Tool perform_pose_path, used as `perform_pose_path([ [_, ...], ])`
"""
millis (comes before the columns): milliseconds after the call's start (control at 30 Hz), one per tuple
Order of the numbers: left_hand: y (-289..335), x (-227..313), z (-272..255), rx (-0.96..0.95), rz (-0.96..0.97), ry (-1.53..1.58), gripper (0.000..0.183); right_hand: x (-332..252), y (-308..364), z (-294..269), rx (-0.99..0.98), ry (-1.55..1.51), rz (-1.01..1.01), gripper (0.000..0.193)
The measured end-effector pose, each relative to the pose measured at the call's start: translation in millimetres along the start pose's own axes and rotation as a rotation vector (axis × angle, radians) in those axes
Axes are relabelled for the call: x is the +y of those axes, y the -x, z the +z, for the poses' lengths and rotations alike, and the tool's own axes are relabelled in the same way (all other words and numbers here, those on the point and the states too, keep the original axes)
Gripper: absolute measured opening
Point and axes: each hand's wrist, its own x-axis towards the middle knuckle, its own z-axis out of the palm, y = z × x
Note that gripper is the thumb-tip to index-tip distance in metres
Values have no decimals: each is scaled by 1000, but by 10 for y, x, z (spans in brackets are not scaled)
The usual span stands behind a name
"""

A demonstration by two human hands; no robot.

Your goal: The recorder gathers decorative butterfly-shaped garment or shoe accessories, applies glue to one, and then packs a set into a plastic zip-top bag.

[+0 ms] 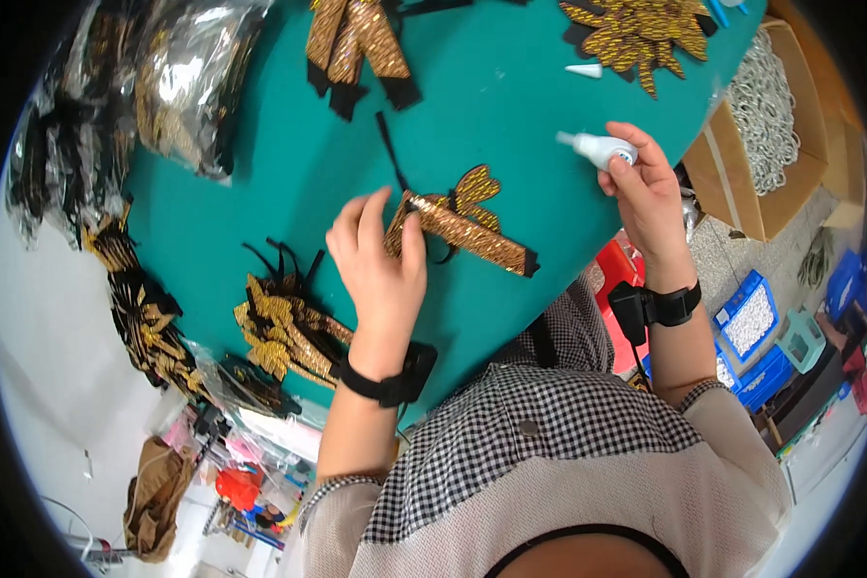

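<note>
Head view: our left hand [380, 265] is narrowed on the left end of the sequined strip [472, 237], thumb and fingers together there; how firmly they press, we cannot tell. The strip lies on the green table [515, 96] in front of us, slanting down to the right, with a gold bow-like piece [480, 189] right against its far side. Whether the two are fastened together, we cannot make out. Our right hand [650, 188] is closed around a small white bottle [602, 150], well apart from the strip, its nozzle pointing left.

We take the step in hand to be gluing. To do it well, we should keep the left end flat and steady and keep our thumb off any patch meant for glue. We do best to bring the nozzle in low, squeeze lightly and lay down a small, even bead, since too much would probably ooze through the sequins and dull them. Then we press the join squarely and give it a moment. We also want the loose black cord [388, 144] beyond our fingers out of any wet glue. The white cone-shaped cap [585, 70] lies near the leaf-shaped gold pieces [636, 40], handy for closing the bottle between uses.
</note>
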Motion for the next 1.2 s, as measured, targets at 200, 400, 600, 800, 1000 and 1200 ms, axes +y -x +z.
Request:
perform_pose_path([
  [200,547,-269,-38,-65,-114,-39,47,287,89,438,-215,-19,160,29],
  [400,526,-344,64,17,-144,33,40,373,23,793,-192,195,62,24],
  [600,597,-393,148,76,-157,118,38,436,-13,897,-233,391,-78,26],
  [800,624,-417,211,176,-119,179,40,439,-28,958,-224,511,-110,25],
  [1000,633,-406,218,165,-131,141,39,462,-26,959,-226,504,-101,25],
  [1200,622,-397,194,154,-131,128,40,482,-25,968,-209,486,-113,25],
])
